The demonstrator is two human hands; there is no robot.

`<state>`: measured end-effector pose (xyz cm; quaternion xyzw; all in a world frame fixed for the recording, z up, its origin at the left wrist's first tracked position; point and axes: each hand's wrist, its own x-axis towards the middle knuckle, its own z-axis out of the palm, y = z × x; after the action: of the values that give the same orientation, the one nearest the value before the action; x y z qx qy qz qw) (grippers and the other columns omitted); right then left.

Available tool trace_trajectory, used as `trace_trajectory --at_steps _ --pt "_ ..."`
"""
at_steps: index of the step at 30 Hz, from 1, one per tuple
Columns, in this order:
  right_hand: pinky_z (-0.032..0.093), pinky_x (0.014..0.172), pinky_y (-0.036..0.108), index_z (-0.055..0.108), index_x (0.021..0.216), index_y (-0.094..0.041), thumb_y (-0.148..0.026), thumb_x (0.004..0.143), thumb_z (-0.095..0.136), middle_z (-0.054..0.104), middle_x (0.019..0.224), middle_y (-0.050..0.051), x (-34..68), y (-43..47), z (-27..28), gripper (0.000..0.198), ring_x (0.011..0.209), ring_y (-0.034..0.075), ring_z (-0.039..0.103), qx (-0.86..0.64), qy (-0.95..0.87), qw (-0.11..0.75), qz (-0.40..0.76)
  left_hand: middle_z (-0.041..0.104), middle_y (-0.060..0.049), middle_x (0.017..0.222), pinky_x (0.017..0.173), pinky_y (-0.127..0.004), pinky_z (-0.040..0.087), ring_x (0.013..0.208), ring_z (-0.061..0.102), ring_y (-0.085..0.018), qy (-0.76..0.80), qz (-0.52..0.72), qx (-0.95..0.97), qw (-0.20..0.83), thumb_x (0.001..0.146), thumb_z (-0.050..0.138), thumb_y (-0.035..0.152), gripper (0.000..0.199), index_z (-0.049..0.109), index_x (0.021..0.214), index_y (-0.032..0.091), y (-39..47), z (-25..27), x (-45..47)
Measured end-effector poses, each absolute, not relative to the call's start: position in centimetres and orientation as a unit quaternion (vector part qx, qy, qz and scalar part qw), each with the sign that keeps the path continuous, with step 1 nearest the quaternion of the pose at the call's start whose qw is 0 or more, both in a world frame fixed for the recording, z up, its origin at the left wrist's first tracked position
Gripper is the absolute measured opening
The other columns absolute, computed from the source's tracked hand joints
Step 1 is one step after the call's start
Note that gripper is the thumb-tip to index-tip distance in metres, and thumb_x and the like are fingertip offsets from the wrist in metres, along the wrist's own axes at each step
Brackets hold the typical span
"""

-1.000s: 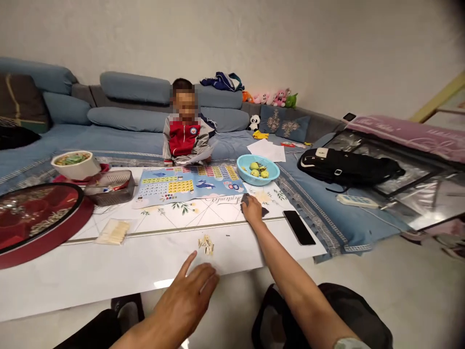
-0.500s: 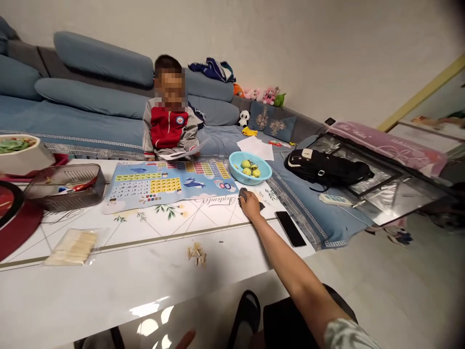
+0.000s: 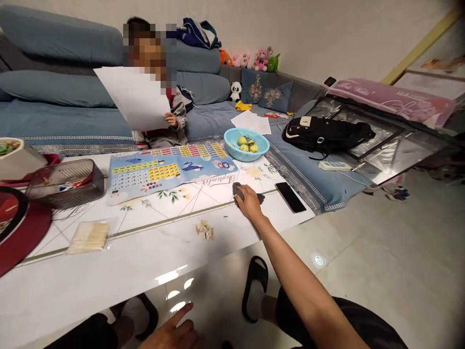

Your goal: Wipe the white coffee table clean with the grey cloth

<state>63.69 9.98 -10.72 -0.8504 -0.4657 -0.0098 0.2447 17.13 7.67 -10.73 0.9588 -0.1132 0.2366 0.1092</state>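
Note:
My right hand is closed over a dark grey cloth and presses it on the white tabletop. Part of the cloth is hidden under the palm. A black phone lies to the right of this hand, and a small heap of husks lies to its left. Low in the picture, my left hand hangs in front of the table edge, its index finger stretched out and nothing in it.
Across the table sits a person with white paper sheets. A blue basket of green fruit, a learning poster, a brown plastic basket and a bag of toothpicks are on the table. A black backpack lies at right.
My right hand has moved the cloth nearer, away from the fruit basket. My left hand has come further into view. The person opposite has raised the paper sheets.

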Motion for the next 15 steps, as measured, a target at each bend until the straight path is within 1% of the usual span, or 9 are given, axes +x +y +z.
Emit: trace_trajectory --at_steps 2,5,7,9,12,15 --pt "0.029 0.134 0.047 0.064 0.150 -0.016 -0.038 0.108 0.051 0.060 0.160 0.014 61.3 6.9 -11.4 0.050 0.158 0.031 0.043 -0.833 -0.488 0.259 -0.015 0.063 0.006 0.064 0.116 -0.036 0.056 0.057 0.057 -0.017 -0.149 0.230 0.959 0.068 0.096 0.072 0.022 0.009 0.080 0.100 0.024 8.1 -10.9 15.4" --pt "0.031 0.132 0.050 0.064 0.149 -0.014 -0.038 0.107 0.050 0.060 0.160 0.016 58.2 4.3 -11.6 0.051 0.156 0.034 0.045 -0.853 -0.449 0.265 -0.032 0.066 0.007 0.067 0.113 -0.037 0.056 0.059 0.058 -0.019 -0.182 0.162 0.969 0.047 0.094 0.074 0.026 0.010 0.079 0.102 0.026 8.3 -10.5 13.1" --pt "0.032 0.132 0.051 0.065 0.148 -0.011 -0.035 0.106 0.051 0.060 0.159 0.019 56.4 4.7 -11.3 0.050 0.154 0.035 0.047 -0.873 -0.409 0.263 -0.038 0.067 0.007 0.068 0.116 -0.039 0.053 0.060 0.059 -0.020 -0.202 0.123 0.971 0.042 0.091 0.077 0.023 0.011 0.079 0.101 0.025 8.1 -10.2 12.1" --pt "0.032 0.132 0.051 0.066 0.147 -0.011 -0.032 0.105 0.052 0.061 0.157 0.019 54.3 5.8 -10.9 0.049 0.152 0.035 0.049 -0.874 -0.403 0.268 -0.036 0.069 0.004 0.071 0.118 -0.043 0.049 0.062 0.061 -0.021 -0.224 0.104 0.968 0.040 0.087 0.080 0.020 0.012 0.078 0.099 0.022 7.5 -10.0 11.3" --pt "0.033 0.132 0.049 0.067 0.148 -0.014 -0.030 0.103 0.055 0.061 0.158 0.017 50.9 7.0 -10.7 0.049 0.153 0.033 0.048 -0.844 -0.459 0.279 -0.014 0.071 0.001 0.074 0.120 -0.048 0.047 0.067 0.065 -0.022 -0.254 0.085 0.963 0.036 0.087 0.079 0.017 0.011 0.077 0.098 0.017 6.4 -9.6 10.4" --pt "0.034 0.132 0.051 0.068 0.148 -0.019 -0.033 0.102 0.059 0.062 0.158 0.014 48.5 6.3 -10.7 0.048 0.155 0.032 0.048 -0.810 -0.512 0.283 0.026 0.070 0.001 0.071 0.120 -0.049 0.046 0.066 0.064 -0.021 -0.275 0.092 0.957 0.020 0.089 0.076 0.017 0.002 0.075 0.089 0.019 5.6 -8.2 9.3"
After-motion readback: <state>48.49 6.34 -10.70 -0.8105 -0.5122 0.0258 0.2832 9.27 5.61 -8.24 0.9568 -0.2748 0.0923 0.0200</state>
